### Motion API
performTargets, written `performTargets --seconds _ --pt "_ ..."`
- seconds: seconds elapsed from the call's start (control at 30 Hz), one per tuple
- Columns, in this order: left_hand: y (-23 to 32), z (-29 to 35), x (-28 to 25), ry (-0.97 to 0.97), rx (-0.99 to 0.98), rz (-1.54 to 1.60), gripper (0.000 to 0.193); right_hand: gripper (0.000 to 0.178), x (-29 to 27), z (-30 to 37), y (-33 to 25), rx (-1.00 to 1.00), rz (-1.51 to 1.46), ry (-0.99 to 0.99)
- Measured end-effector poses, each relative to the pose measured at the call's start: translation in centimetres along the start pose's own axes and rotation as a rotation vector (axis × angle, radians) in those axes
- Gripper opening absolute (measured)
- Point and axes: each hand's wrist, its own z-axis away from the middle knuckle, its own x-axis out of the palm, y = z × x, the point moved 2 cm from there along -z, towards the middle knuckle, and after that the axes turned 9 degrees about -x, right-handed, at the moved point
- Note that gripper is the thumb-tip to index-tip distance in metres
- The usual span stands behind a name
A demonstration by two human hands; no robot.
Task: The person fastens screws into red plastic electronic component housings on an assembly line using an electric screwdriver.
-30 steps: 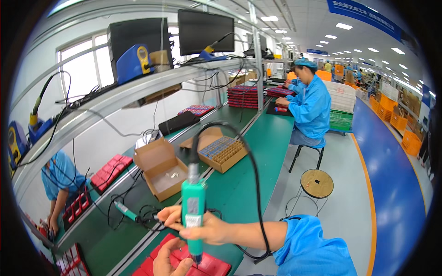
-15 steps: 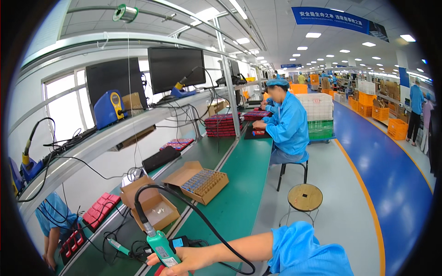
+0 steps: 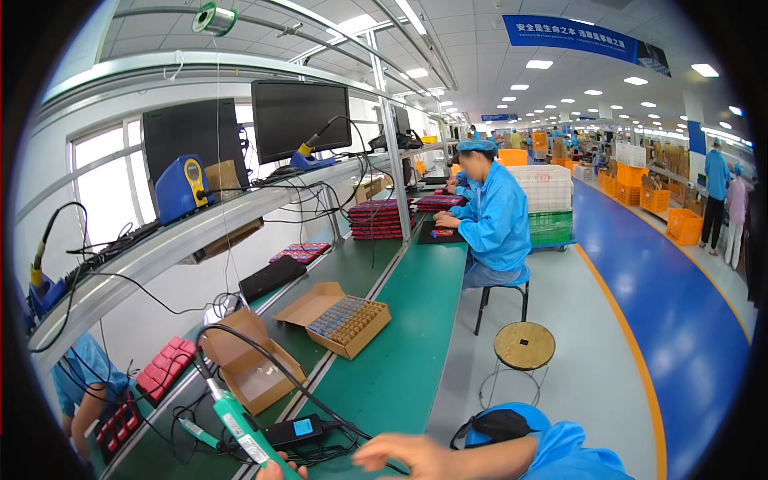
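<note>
The green screwdriver (image 3: 238, 430) is on the near side of the open cardboard box (image 3: 240, 352), the one with a few small pale bits inside. Its long axis slants: the cable end points up and left toward the box, and the other end drops down and right, away from the box, until the lower edge cuts it off. The left hand (image 3: 278, 470) is the nearer one, its fingers closed around the lower part of the body; only those fingers show. The right hand (image 3: 416, 454) is right of the box and nearer the person, apart from the screwdriver, blurred, with its fingers loosely spread and nothing visible in them.

The screwdriver is a slim green stick with pale labels along its side, a silvery collar at the top and a black cable (image 3: 202, 364) that loops past the box. Its working tip is out of sight. On the table (image 3: 392, 376), at the near side of the box, is a black power block (image 3: 282, 433) with a blue label.
</note>
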Motion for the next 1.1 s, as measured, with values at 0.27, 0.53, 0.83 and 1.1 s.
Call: performTargets --seconds 0.27,0.53,0.83,1.1 --pt "-1.1 2.2 -0.1 -0.104 -0.143 0.027 0.039 0.062 7.5 -3.7 4.5 0.145 -0.589 -0.115" --pt "-0.9 2.6 -0.7 -0.02 0.255 -0.505 0.035 0.072 9.6 -2.9 6.0 0.215 -0.973 -0.004" --pt "2.3 11.3 -5.2 0.196 0.551 -0.747 0.05 0.085 9.4 -6.5 4.5 0.0 -0.974 0.271" --pt "-3.7 26.4 -16.9 1.208 0.653 -0.897 0.027 0.07 8.8 -10.4 11.4 -0.018 -1.213 0.174"
